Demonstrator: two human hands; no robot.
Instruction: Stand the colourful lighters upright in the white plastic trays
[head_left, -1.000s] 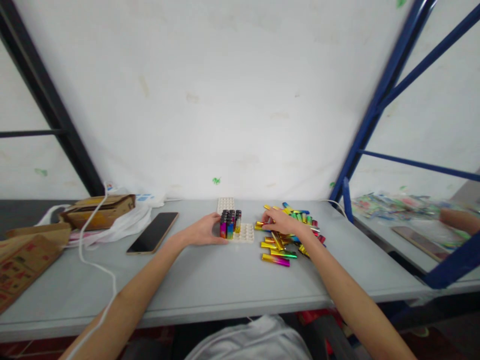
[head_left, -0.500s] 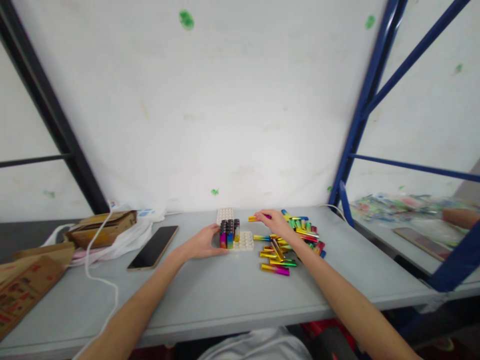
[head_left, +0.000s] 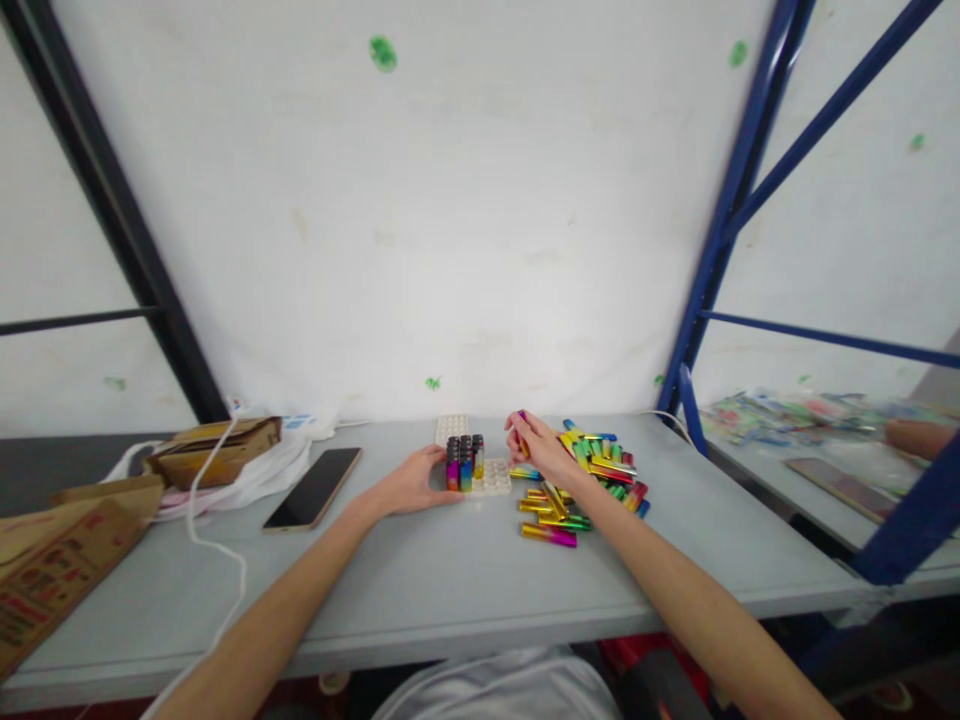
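Observation:
Several shiny coloured tubes with black tops (head_left: pixel 465 463) stand upright in the left part of a white tray with round holes (head_left: pixel 495 477). My left hand (head_left: pixel 416 482) is curved around the left side of that tray, thumb and fingers apart, touching its edge. My right hand (head_left: pixel 531 441) pinches one metallic tube (head_left: pixel 523 446), now nearly upright, above the table to the right of the tray. Beside and below it lies a loose pile of metallic tubes (head_left: pixel 555 500) in gold, green, red, blue and purple, partly covered by my right forearm.
A second white holed tray (head_left: pixel 452 428) lies behind the first. On the left are a phone (head_left: pixel 313 488), a white cable (head_left: pixel 193 510), an open cardboard box (head_left: pixel 217 452) and another carton (head_left: pixel 71 565). A blue metal post (head_left: pixel 720 240) rises at the right.
My right hand has turned the tube from lying flat to nearly upright and moved slightly. My left hand stays at the tray. The view has shifted a little.

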